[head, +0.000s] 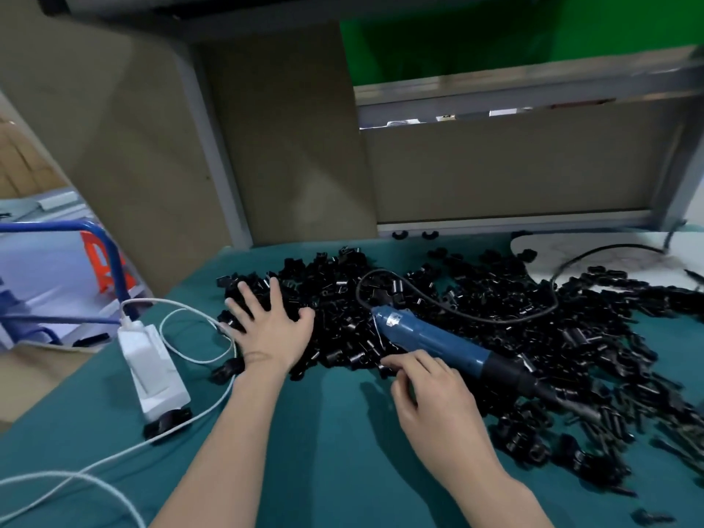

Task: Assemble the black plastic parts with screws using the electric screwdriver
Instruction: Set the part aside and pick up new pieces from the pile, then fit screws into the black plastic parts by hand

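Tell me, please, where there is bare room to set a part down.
The best patch is the green cloth between the left forearm and right forearm, bordered behind by the pile of black parts. A narrower strip between the power strip and left forearm is crossed by a white cable. Centre and right are crowded: parts and the screwdriver.

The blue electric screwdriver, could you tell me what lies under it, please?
The electric screwdriver rests on the heap of black plastic parts, which lies on the green cloth. Parts directly beneath its body are covered.
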A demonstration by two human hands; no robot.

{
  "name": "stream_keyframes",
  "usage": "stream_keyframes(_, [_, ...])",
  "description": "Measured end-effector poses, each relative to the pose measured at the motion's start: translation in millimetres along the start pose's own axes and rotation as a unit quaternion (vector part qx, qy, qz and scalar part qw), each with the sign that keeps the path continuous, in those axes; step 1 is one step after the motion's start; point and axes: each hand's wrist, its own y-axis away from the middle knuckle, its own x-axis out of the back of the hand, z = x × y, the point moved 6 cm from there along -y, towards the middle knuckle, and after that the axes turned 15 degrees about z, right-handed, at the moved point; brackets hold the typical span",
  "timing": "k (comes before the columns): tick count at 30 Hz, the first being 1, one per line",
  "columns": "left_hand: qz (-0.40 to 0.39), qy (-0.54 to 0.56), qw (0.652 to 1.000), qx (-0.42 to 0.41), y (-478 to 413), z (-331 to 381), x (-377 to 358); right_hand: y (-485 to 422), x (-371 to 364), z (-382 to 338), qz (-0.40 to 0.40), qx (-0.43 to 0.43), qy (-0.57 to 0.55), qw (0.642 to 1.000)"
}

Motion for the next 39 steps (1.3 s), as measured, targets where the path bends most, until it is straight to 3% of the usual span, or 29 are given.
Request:
stream_keyframes(5, [-0.091,-0.055,0.992,-0.063,-32,-1,-6,-1,-1,2,0.000,-0.004,-0.009,1.000])
stream_keyframes(14, [-0.043,-0.085,0.984,-0.153,-7,9,3,-2,-2,1,-0.002,-0.012,-0.012,1.000])
stream_keyframes(17, [-0.039,-0.023,0.989,-0.143,15,10,8,-2,2,-1,0.004,-0.017,-0.016,1.000])
stream_keyframes(23, [0.040,0.021,0.990,-0.130,52,5,27,2,7,-7,0.011,-0.016,-0.047,0.999])
stream_keyframes(27, [0.023,0.041,0.988,-0.148,50,-4,38,12,16,-7,0.023,-0.031,-0.101,0.994])
stream_keyframes(31, [-0.009,0.203,0.978,-0.047,45,-12,54,24,31,-3,0.054,-0.056,-0.156,0.985])
stream_keyframes(34, [0.000,0.239,0.971,-0.031,48,-9,70,35,41,0,0.057,-0.080,-0.169,0.981])
stream_keyframes(37, [0.078,0.274,0.955,-0.080,65,11,103,44,50,8,0.054,-0.156,-0.241,0.956])
stream_keyframes(39, [0.044,0.335,0.933,-0.119,95,34,117,50,53,13,0.030,-0.218,-0.327,0.919])
